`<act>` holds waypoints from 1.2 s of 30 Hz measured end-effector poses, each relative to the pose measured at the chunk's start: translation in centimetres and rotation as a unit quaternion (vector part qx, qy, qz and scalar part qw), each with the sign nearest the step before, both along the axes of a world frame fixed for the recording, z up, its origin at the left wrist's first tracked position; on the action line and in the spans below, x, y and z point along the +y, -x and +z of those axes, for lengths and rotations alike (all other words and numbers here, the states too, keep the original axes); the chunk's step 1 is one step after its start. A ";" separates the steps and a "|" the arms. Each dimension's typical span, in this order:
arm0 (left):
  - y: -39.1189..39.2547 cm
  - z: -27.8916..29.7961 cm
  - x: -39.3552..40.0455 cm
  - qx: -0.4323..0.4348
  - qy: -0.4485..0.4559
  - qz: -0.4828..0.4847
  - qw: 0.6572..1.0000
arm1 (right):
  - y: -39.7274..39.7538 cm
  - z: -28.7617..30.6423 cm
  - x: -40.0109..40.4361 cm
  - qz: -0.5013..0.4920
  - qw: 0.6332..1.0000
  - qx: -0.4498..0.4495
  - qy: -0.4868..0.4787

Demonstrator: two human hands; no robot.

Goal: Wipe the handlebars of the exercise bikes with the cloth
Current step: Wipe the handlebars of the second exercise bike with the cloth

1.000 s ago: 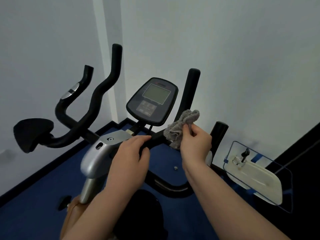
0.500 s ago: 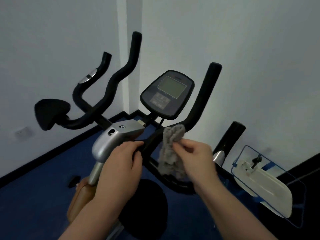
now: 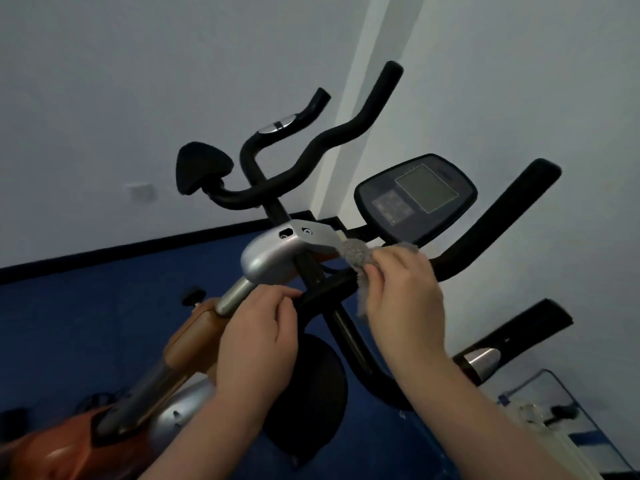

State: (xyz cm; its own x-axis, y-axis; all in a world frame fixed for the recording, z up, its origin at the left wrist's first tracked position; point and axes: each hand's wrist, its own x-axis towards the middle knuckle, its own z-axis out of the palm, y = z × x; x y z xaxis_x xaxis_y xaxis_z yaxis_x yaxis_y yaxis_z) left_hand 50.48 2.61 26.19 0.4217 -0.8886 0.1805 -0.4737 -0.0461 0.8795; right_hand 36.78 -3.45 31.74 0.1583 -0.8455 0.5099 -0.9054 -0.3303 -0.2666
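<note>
An exercise bike with black foam handlebars [image 3: 485, 223] stands in front of me. My right hand [image 3: 401, 299] is shut on a grey cloth [image 3: 356, 258] and presses it against the handlebar's centre bar, just below the console [image 3: 415, 199]. My left hand [image 3: 259, 334] grips the black lower bar [image 3: 325, 289] beside the silver stem cover [image 3: 273, 254]. The left handlebar arm [image 3: 332, 136] curves up toward the wall. The right arm rises past the console.
White walls meet in a corner close behind the bike. Blue floor lies below, with a black skirting strip [image 3: 138, 247]. A black arm pad [image 3: 201, 168] sticks out at left. A pale pedal with a strap [image 3: 540, 414] sits at lower right.
The view has swung left and tilted. My right hand has brought the cloth down from the right handlebar arm to the centre bar. My left hand has kept its grip on the bar.
</note>
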 end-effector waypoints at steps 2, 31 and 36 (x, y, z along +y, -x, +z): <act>0.0 -0.1 0.0 0.013 0.010 0.006 1.000 | -2.2 -0.8 1.6 0.075 0.996 0.019 -0.046; -0.1 -0.8 0.4 0.076 0.005 0.038 0.996 | 0.4 4.8 -4.7 0.329 0.931 0.040 -0.156; -0.1 -0.9 0.6 0.058 0.031 0.020 0.998 | -1.6 3.2 -5.6 0.328 0.894 0.176 -0.247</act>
